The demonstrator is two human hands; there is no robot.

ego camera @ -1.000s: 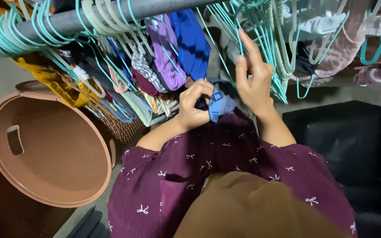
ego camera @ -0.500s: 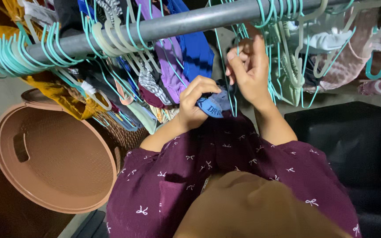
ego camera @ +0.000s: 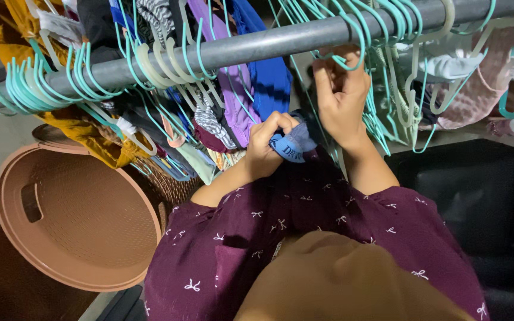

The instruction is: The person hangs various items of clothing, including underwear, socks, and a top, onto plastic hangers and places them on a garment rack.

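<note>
Just below the grey rail [ego camera: 257,44], our left hand [ego camera: 266,148] pinches the blue garment [ego camera: 292,145] while our right hand [ego camera: 341,98] curls, seemingly, around a teal hanger [ego camera: 352,47], so we judge the hanging step underway, needing the cloth threaded on next.

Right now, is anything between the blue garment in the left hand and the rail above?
Yes. Teal hangers and hung clothes crowd under the grey rail, above the blue garment.

The person wears a maroon top [ego camera: 304,220] dotted with small white bows and a mustard-brown head covering [ego camera: 340,279].
</note>
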